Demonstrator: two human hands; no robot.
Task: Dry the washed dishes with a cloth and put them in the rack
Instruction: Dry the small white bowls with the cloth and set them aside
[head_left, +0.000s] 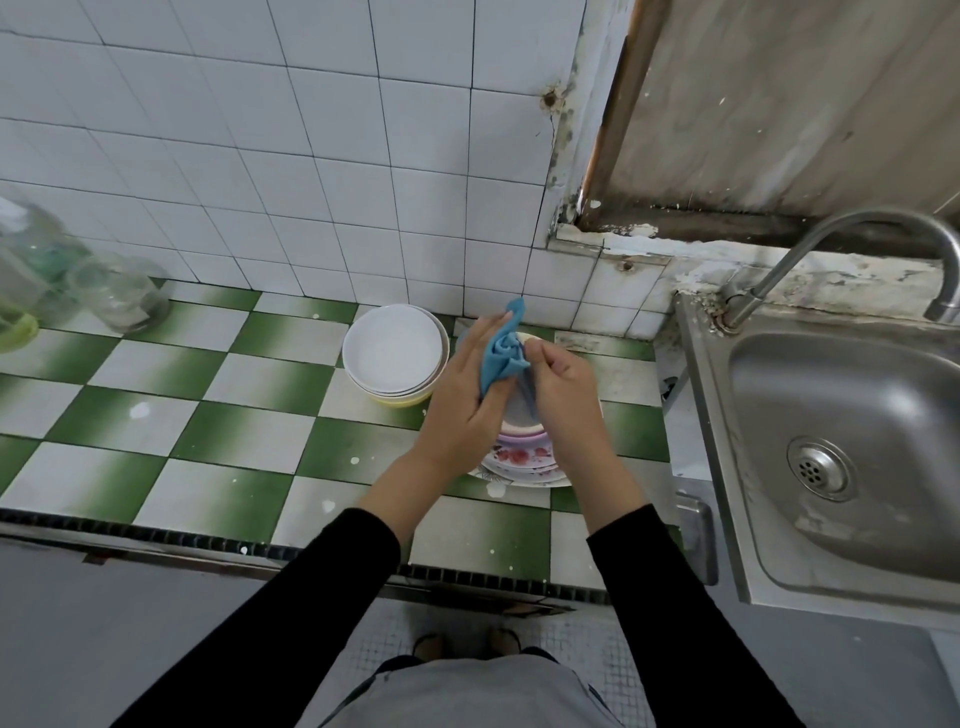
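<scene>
Item: blue cloth (501, 356), left of the sink (857, 410), over the plate stack (522, 460). My left hand (465, 395) grips it; my right hand (566, 397) pinches it, fingers curled.

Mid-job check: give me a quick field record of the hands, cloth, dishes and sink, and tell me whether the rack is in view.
left hand: holds cloth
right hand: pinches the cloth
plates: stacked on counter, under both hands
bowls: white stack, left of plates
sink: right of plates
rack: not in view
</scene>
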